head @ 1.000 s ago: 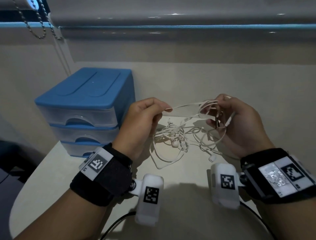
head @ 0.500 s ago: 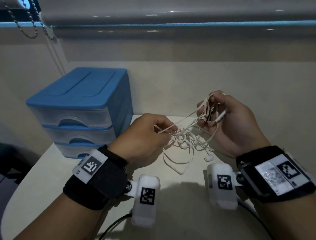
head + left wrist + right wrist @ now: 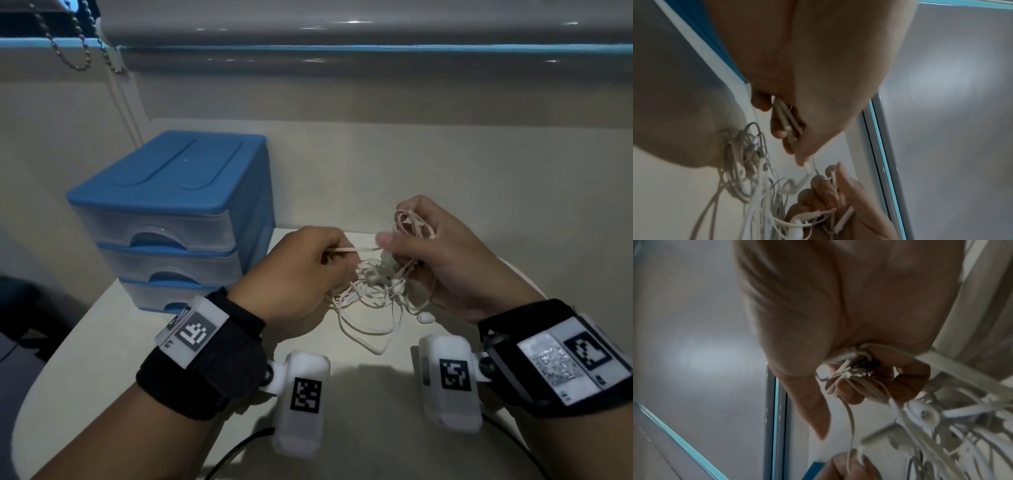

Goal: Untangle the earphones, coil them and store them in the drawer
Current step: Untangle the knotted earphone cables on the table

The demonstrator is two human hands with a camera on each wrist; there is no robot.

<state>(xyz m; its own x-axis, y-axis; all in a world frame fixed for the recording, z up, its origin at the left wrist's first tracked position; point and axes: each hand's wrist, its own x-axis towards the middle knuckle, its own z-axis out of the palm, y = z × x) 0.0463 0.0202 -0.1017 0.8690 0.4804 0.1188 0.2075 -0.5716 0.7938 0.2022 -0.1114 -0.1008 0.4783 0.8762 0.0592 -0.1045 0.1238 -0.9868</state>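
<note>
My left hand (image 3: 301, 270) pinched one strand of the thin white tangled earphones (image 3: 373, 291), centre frame; my right hand (image 3: 442, 253) gripped gathered loops. Light, limp, snag-prone: I judged single-strand holds best.

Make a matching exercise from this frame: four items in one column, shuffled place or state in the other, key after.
1. left hand
2. right hand
3. drawer unit
4. earbud

a. all drawers closed
b. lies on the table beside the right wrist
c. holds a bunch of cable loops
d. pinches one strand pulled sideways

Pairs: 1-d, 2-c, 3-a, 4-b
</note>
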